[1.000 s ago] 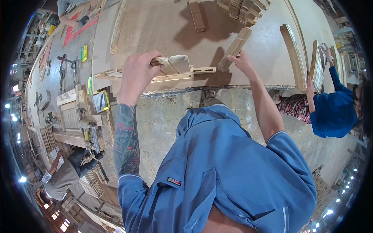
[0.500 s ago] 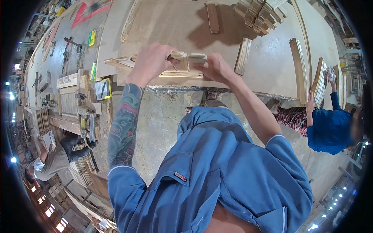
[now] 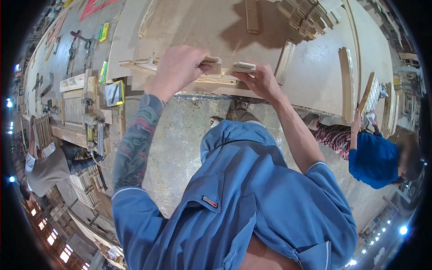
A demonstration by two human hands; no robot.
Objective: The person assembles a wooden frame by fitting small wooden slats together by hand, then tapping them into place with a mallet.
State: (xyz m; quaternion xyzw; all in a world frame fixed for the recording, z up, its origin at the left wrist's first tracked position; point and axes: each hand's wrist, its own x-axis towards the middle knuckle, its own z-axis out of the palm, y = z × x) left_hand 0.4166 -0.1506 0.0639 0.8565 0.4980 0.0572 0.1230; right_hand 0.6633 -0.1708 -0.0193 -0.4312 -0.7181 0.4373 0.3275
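At the bench's near edge my left hand (image 3: 182, 67), on the tattooed arm, is closed around a short wooden piece (image 3: 212, 59); the fingertips are partly hidden. Facing it, my right hand (image 3: 263, 82) pinches another short wooden piece (image 3: 243, 67) between thumb and fingers. A gap separates the two pieces. Under both hands lies a long light wooden strip (image 3: 215, 81) along the edge. To the left of my left hand, more thin wooden strips (image 3: 137, 65) stick out, partly covered by the hand.
A pile of wooden slats (image 3: 308, 18) stands at the back of the bench (image 3: 189, 27). Single boards (image 3: 283, 60) lie on the right. Clamps (image 3: 82, 39) and a framed panel (image 3: 74, 108) are at left. One co-worker (image 3: 373, 157) handles boards at right; another person (image 3: 49, 166) is at left.
My right hand has shifted slightly right and down with its piece, which now tilts, widening the gap to the left piece. The view has turned a little. The co-worker at right has moved.
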